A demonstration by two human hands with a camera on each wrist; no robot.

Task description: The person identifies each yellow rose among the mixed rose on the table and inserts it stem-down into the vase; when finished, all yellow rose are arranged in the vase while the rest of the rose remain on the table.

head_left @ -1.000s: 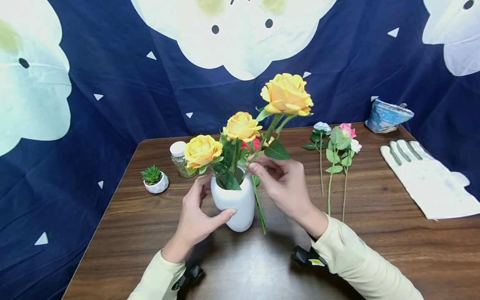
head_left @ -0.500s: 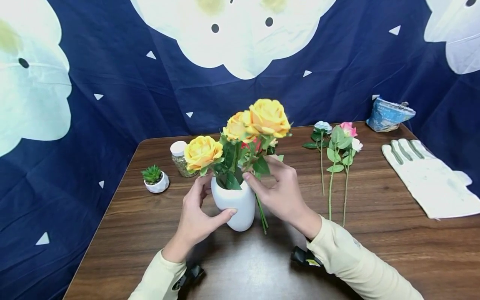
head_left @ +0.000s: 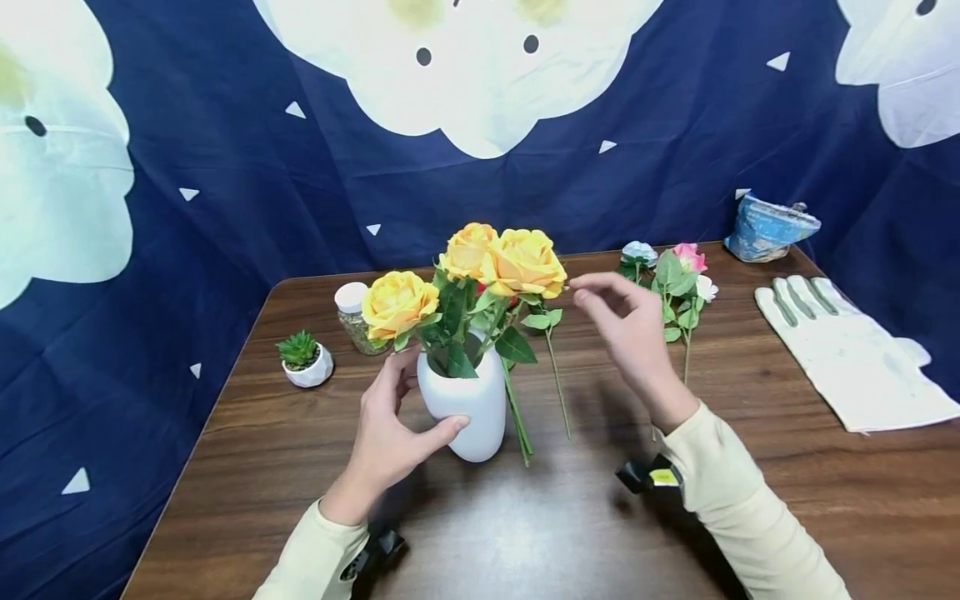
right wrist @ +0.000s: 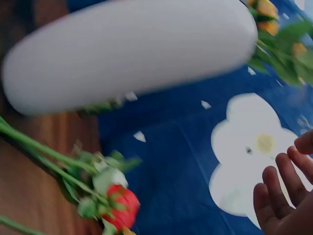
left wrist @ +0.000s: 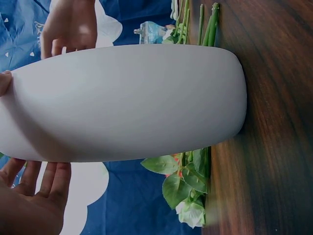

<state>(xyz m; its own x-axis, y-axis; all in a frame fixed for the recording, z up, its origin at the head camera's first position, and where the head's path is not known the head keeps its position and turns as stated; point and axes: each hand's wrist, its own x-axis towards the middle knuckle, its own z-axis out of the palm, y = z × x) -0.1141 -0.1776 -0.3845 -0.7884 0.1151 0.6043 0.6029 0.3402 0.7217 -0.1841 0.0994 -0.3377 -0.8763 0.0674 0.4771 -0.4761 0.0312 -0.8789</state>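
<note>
In the head view, a white vase point(head_left: 471, 408) stands on the wooden table with three yellow roses point(head_left: 525, 263) in it, green leaves over its rim. My left hand point(head_left: 392, 440) holds the vase, thumb on the near side and fingers behind. The left wrist view shows the vase point(left wrist: 127, 103) lying across the picture, with fingers point(left wrist: 56, 183) along its side. My right hand point(head_left: 633, 337) is raised to the right of the roses, holding nothing, its fingers loosely bent. In the right wrist view those fingers point(right wrist: 288, 181) are apart from the blurred vase point(right wrist: 132, 54).
Behind and right of the vase lie loose stems, with a red rose point(right wrist: 124, 208) among them. Farther right lie a pink rose point(head_left: 688, 257) and pale flowers. A small succulent pot point(head_left: 309, 367), lidded jar point(head_left: 360, 321), glove point(head_left: 855, 358) and blue bag point(head_left: 771, 229) stand or lie around.
The third yellow rose has gone down into the vase, its bloom now beside the others. My right hand has let go of its stem and moved right. My left hand has kept its hold.
</note>
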